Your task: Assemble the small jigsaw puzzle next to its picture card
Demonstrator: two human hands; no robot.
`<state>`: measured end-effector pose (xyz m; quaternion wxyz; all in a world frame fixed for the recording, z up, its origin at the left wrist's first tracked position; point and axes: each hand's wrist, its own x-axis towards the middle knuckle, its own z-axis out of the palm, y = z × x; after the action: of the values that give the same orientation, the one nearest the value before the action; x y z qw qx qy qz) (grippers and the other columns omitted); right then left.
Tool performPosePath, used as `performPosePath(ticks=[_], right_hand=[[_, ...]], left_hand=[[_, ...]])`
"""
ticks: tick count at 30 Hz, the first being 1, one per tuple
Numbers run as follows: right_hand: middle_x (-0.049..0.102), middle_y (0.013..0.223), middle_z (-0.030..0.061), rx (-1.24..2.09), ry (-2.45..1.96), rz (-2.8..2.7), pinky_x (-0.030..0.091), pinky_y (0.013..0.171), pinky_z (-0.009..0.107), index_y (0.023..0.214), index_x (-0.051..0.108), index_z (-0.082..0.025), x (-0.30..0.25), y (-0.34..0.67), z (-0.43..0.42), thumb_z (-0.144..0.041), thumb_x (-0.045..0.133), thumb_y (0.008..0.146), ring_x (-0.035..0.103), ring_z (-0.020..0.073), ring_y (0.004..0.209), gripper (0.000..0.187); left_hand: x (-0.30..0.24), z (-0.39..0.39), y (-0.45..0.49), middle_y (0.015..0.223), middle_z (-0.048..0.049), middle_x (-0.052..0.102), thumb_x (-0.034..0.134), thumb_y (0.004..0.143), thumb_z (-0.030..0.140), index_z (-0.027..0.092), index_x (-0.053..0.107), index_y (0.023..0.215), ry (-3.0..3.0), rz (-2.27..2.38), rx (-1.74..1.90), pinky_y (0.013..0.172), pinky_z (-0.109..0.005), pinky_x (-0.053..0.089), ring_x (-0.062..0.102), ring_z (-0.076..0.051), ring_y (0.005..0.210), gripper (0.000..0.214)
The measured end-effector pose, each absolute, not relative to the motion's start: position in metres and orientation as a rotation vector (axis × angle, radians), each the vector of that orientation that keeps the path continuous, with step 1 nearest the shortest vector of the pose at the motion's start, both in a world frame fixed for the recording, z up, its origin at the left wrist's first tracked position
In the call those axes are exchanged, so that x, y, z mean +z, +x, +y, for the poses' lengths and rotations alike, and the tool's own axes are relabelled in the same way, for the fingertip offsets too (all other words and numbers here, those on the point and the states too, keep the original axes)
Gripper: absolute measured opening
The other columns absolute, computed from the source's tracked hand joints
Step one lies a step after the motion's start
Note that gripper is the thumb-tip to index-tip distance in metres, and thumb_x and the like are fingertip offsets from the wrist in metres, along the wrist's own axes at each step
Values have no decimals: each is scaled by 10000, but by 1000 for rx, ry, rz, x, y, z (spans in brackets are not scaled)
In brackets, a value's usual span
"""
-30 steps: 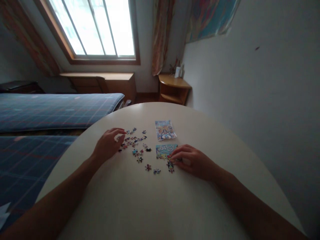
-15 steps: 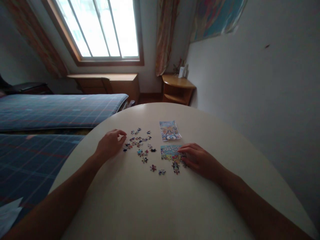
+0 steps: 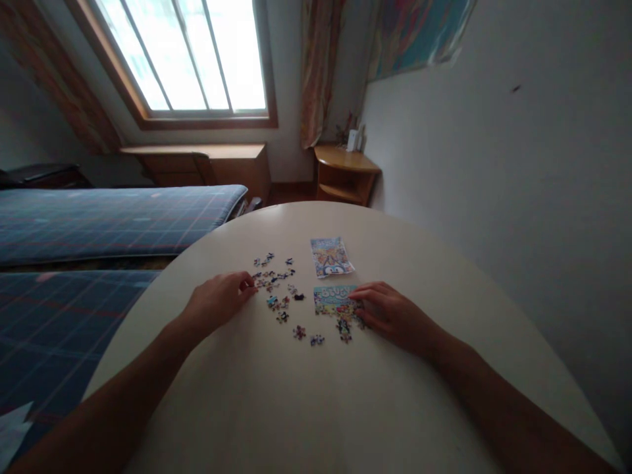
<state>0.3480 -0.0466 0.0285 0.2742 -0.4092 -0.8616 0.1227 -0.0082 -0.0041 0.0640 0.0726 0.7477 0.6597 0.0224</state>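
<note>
Several small loose puzzle pieces (image 3: pixel 276 280) lie scattered on a round white table (image 3: pixel 316 395). My left hand (image 3: pixel 220 299) rests at the near left edge of that scatter, fingers curled, thumb and forefinger pinched on a small piece. A partly joined strip of puzzle (image 3: pixel 334 301) lies to the right, with a few pieces hanging below it. My right hand (image 3: pixel 392 313) lies on the table with its fingertips touching the right end of that strip, fingers slightly bent and apart. A printed picture card (image 3: pixel 330 257) lies flat just beyond the strip.
A white wall (image 3: pixel 494 164) stands close on the right. Two beds with blue plaid covers (image 3: pixel 99 214) lie left of the table. A wooden corner shelf (image 3: pixel 345 171) and a low cabinet under the window (image 3: pixel 197 59) stand at the back.
My left hand has slid nearer and slightly right, from the far left of the scatter to its near edge. My right hand stays at the strip's right end.
</note>
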Motion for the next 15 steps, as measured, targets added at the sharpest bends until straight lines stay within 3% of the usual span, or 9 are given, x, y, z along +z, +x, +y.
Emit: performPosePath(ticks=[15], right_hand=[[680,1139,107,328,-1119,-2358,530,933,424,1165,631,-223,26,350,-43,-248,591,914,633,235,1072,255]], left_hand=[[64,4,-21,1023,-34,741,495,908,384,271,701,988,2277,2149,237,691,-317,483,687,-257,880,249]])
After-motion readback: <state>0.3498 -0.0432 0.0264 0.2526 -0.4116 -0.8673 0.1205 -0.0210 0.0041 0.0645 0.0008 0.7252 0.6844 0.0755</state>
